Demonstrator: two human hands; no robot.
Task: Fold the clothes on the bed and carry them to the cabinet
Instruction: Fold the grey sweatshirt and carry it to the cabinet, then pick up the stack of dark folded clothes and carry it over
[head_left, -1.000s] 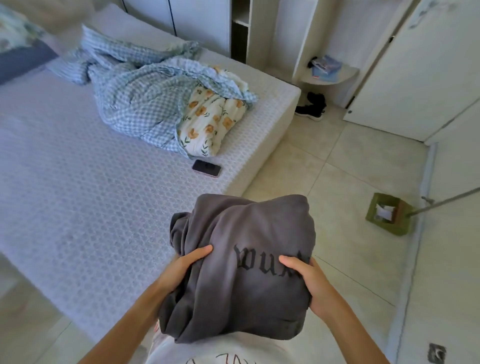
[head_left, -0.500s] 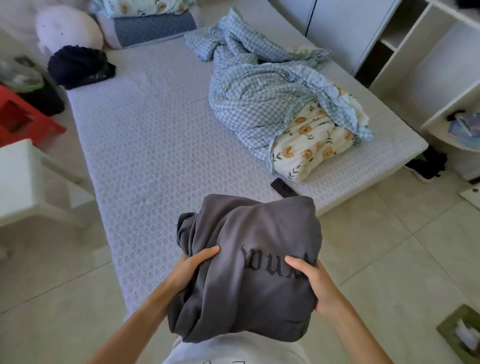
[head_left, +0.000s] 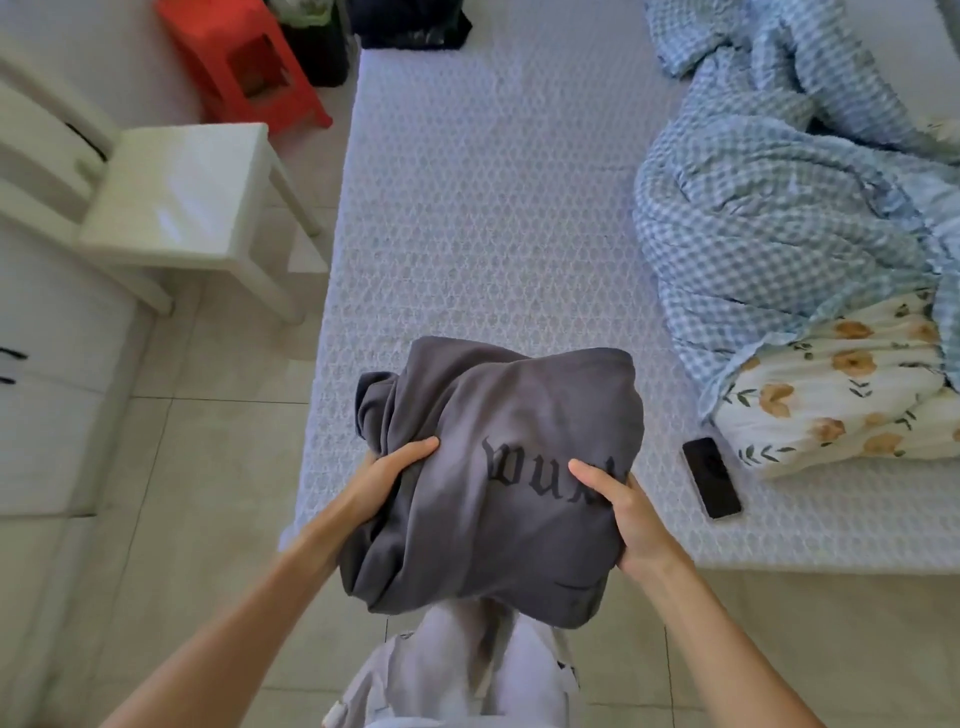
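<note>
While the person stands at the near edge of the bed (head_left: 498, 218), the left hand (head_left: 387, 475) and right hand (head_left: 626, 512) each grip a side of a folded grey sweatshirt (head_left: 498, 467), lifted above the mattress. Farther right lie a phone (head_left: 710, 477) and a checked quilt (head_left: 779, 223); far left stands a white chair (head_left: 182, 192).

Folded dark grey garment (head_left: 498, 467), black gothic lettering on top, held above bed (head_left: 467, 208) foot edge.
</note>
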